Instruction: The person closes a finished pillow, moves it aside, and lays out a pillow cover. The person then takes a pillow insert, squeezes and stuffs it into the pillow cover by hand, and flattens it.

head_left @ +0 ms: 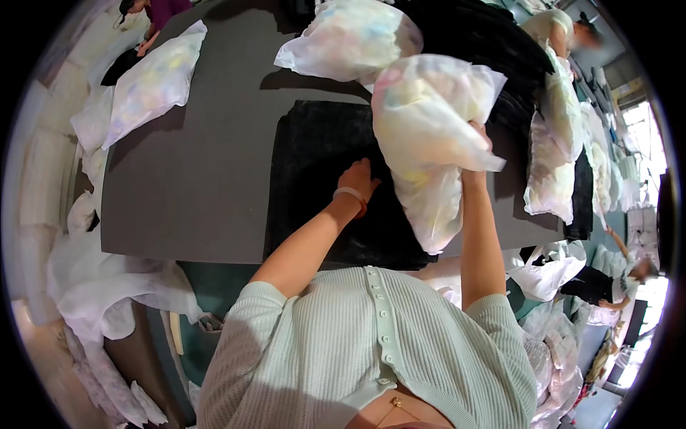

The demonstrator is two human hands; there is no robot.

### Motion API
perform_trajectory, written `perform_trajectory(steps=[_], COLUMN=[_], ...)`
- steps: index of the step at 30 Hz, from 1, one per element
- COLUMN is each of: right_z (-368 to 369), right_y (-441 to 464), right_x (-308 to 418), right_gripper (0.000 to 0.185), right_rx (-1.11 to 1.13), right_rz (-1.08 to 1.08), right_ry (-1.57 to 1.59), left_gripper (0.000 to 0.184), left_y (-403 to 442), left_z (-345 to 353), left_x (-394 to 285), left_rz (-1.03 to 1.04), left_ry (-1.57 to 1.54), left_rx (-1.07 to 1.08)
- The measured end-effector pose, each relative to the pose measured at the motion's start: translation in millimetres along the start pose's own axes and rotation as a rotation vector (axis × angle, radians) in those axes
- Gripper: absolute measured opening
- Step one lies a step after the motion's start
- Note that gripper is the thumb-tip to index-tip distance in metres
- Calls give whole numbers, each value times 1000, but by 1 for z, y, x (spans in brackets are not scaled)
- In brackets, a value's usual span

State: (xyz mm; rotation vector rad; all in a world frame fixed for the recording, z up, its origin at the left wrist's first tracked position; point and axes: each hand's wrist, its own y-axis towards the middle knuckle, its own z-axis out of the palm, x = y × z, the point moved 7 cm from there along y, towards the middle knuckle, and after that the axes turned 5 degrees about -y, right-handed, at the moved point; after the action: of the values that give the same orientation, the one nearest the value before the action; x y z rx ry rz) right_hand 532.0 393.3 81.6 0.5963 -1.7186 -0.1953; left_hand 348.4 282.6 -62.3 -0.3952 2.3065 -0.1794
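A white pillow [421, 121], its see-through cover showing pale coloured filling, is held up over the right part of the table. My right hand [480, 137] is closed on its right side, with part of the fingers hidden by the cover. Beneath and left of the pillow lies a flat, folded stack of black cloth [307, 143] at the table's front edge. My left hand [357, 179] rests on this cloth with its fingers curled against it. Its fingertips are hard to make out against the black.
Another filled pillow [350, 39] lies behind the black cloth, and one more [157, 82] at the grey table's [193, 171] left edge. A black cloth heap [471, 36] stands at the back right, beside upright pillows [550, 157]. Other people work at the far left and on the right.
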Motion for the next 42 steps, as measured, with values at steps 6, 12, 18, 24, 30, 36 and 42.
perform_trajectory(steps=[6,12,18,24,30,36,42], right_z=[-21,8,93,114,161,214,219], right_y=[10,16,-54,-75,-85,-70,-32], right_x=[-52,45,15,27,29,-3,-6], right_gripper=[12,13,12,28,47,35,38], right_rx=[-14,290,548,911,1021,1027,737], right_rz=[56,-145,-226,-201,-562,-445,-378], right_ry=[178,35,-326,-348,-515,-638,-583], left_gripper=[28,26,22,10,12,14,24], left_y=[7,-22,-16,-29,-63,-73,-81], left_z=[9,-28,-34,-85,-120,-103,-119], left_x=[44,52,65,67,-8,-63,-11], left_rz=[-230,-300,-20,260,414,543,146], left_ry=[-471,-760,-973,-825,-473,-320,-28], left_rx=[41,-119,-366,-444,-491,-335,-489])
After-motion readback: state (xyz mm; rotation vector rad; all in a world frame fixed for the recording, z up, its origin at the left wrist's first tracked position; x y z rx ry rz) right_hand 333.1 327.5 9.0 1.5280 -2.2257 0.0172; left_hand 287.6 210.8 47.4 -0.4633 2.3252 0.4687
